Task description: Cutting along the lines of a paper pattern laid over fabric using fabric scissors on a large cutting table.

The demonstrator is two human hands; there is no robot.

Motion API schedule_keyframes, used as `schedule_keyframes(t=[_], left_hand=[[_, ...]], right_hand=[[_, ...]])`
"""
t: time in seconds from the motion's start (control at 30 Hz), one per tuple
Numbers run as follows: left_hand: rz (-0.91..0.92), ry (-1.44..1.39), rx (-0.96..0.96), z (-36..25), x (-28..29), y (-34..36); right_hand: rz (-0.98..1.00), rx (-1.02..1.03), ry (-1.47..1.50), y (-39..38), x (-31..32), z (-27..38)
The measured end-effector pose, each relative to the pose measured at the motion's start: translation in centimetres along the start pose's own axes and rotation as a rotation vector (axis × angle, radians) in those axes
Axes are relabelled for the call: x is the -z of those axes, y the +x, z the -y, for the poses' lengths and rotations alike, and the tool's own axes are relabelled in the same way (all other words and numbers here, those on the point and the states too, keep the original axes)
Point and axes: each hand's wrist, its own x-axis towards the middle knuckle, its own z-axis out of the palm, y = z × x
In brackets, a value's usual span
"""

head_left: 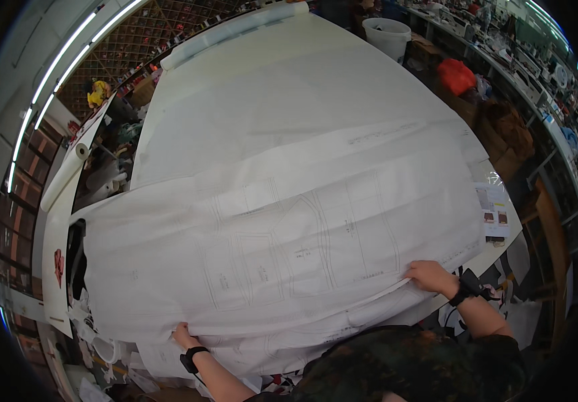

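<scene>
**A:** What do the hands have hold of?

**B:** A big sheet of white pattern paper (282, 248), printed with faint outlines of garment pieces. It lies spread over the near end of the long cutting table (262, 87), covering most of the width from about 9 o'clock to 3 o'clock.

**A:** And the left hand?

**B:** The left hand (183, 334) sits at roughly 7 o'clock, fingers curled onto the sheet's near edge, pinching it. A black wrist strap (192, 357) shows just behind it.

**A:** The right?

**B:** The right hand (427, 275) is at about 4 o'clock, knuckles up, fingers closed over the near right edge of the same sheet. Whether the thumb is under the paper, I cannot tell. It wears a black band with a small device (466, 287).

**A:** What lies around?

**B:** Under the pattern paper, pale fabric (302, 74) runs toward 12 o'clock, ending at a roll (235, 30). A white bucket (387, 35) stands near 1 o'clock, a red bundle (456, 75) at 2 o'clock. Small printed sheets (493, 211) lie on the table corner at 3 o'clock, just beside the pattern paper.
</scene>
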Motion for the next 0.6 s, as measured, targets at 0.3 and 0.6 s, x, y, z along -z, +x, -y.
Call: schedule_keyframes(t=[0.3, 0.6], left_hand=[[-0.042, 0.050, -0.087, -2.4, -2.1, -5.0], [0.123, -0.167, -0.081, -4.6, -0.8, -10.0]], right_hand=[[0.137, -0.074, 0.029, -0.9, 3.2, 0.5], [-0.133, -0.084, 0.008, -2.3, 8.5, 1.0]])
